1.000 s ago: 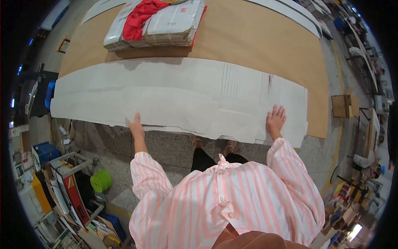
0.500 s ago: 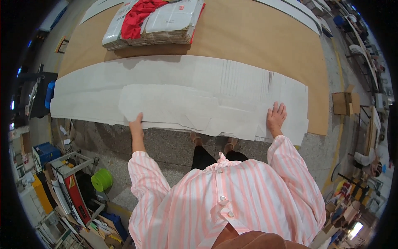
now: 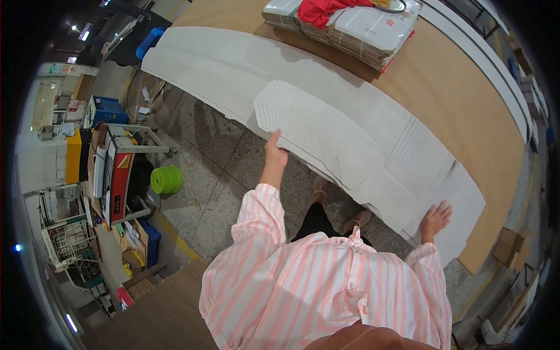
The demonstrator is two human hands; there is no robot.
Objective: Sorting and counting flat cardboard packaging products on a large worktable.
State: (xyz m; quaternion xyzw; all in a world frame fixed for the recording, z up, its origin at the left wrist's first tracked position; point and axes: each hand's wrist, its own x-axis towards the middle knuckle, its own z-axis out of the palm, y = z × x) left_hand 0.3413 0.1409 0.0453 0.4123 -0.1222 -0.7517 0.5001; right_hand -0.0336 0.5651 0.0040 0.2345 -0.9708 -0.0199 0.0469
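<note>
Workshop, head view: speckled floor (image 3: 204, 154) runs along the near side of a brown board (image 3: 449, 76), with a green spool (image 3: 166, 179) on it at left. White sheet (image 3: 216, 61) lies lengthwise on the board, slanting from upper left to lower right, in front of both hands; a loose-edged white piece (image 3: 309, 114) lies on top of it. Left hand (image 3: 276, 153) is at the near edge, by the piece's left end, one digit pointing up onto it, the others partly hidden; can't tell if it's gripping. Right hand (image 3: 436, 221) is flat, fingers extended, palm down near the sheet's right end, nothing grasped. Near edge is ragged, floor showing between it and the person. Brown board extends past the far edge; a bundle (image 3: 367, 35) with red cloth (image 3: 321, 13) sits there.
</note>
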